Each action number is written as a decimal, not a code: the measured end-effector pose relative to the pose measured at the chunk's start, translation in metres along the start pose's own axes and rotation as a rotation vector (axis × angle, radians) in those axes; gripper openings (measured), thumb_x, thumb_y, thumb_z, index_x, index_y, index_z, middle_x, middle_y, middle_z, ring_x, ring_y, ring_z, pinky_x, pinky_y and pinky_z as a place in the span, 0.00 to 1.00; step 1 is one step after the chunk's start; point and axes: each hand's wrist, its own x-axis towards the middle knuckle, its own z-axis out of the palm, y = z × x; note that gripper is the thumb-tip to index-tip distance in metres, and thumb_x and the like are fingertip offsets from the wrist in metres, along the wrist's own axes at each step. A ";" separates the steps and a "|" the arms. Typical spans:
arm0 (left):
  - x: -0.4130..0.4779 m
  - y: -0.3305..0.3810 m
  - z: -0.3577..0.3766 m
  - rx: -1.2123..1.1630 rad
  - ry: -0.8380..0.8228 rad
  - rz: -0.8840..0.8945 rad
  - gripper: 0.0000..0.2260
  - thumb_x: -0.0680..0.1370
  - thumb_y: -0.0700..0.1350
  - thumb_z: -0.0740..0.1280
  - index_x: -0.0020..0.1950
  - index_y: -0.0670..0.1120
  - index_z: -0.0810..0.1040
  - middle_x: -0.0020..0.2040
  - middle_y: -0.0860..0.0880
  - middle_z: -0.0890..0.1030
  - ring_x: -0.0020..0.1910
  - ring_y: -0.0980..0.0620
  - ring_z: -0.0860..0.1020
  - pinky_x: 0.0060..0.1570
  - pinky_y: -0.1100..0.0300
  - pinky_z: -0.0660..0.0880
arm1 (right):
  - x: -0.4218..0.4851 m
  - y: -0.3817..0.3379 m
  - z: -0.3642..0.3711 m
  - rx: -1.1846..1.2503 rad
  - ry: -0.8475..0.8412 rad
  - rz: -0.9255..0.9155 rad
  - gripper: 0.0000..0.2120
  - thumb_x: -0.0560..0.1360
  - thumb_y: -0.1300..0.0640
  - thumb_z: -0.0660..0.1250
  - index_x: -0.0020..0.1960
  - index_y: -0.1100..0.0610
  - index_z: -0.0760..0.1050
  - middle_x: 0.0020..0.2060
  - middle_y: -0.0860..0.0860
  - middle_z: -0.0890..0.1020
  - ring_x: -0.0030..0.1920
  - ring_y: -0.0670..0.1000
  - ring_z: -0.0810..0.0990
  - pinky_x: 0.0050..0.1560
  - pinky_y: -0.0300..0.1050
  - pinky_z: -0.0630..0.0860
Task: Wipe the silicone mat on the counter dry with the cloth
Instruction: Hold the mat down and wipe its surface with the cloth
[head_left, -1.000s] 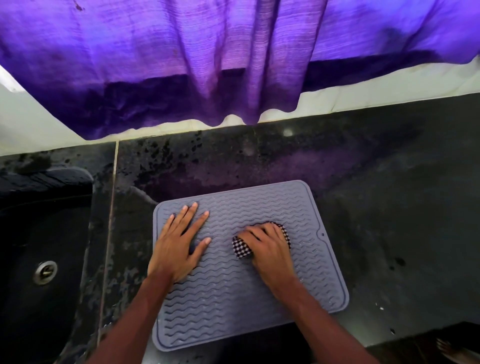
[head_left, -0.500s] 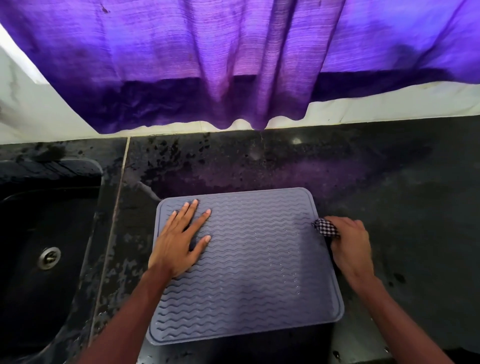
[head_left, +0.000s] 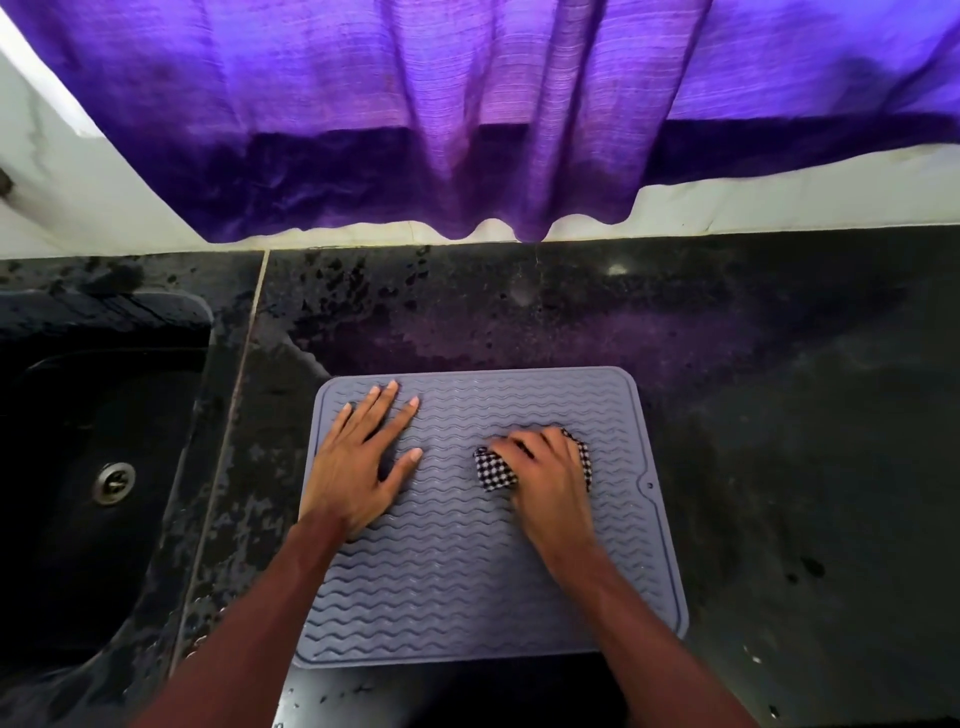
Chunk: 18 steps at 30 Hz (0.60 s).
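1. While the left hand lies flat with fingers spread near the far-left corner of the silicone mat, the right hand clutches the wadded checked cloth just right of the mat's middle, on the dark desk.
2. Risk: the small wad may ride over the wavy grooves and leave water in them.
3. Risk: a hard stroke could drag the mat's unpinned right side across the wet-looking desk.
4. Risk: the patch under the left palm may go unwiped.
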 end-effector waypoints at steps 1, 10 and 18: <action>0.000 0.000 0.000 0.003 0.003 0.001 0.28 0.83 0.64 0.51 0.83 0.57 0.56 0.84 0.54 0.54 0.82 0.54 0.51 0.81 0.50 0.49 | -0.001 0.007 -0.004 -0.022 -0.004 0.002 0.25 0.64 0.67 0.72 0.58 0.51 0.79 0.52 0.46 0.80 0.52 0.53 0.73 0.52 0.48 0.66; 0.000 0.001 -0.001 0.010 0.030 -0.005 0.29 0.83 0.63 0.52 0.82 0.55 0.59 0.83 0.53 0.57 0.82 0.53 0.54 0.81 0.51 0.50 | -0.013 0.089 -0.049 -0.126 0.060 0.059 0.22 0.60 0.67 0.68 0.52 0.54 0.81 0.49 0.48 0.83 0.48 0.55 0.75 0.46 0.50 0.70; 0.000 0.004 0.001 0.027 0.057 -0.022 0.30 0.82 0.65 0.54 0.82 0.54 0.61 0.83 0.52 0.59 0.82 0.53 0.56 0.80 0.51 0.53 | -0.028 0.143 -0.086 -0.073 0.215 0.425 0.28 0.55 0.74 0.61 0.51 0.56 0.82 0.47 0.54 0.85 0.44 0.59 0.78 0.50 0.47 0.70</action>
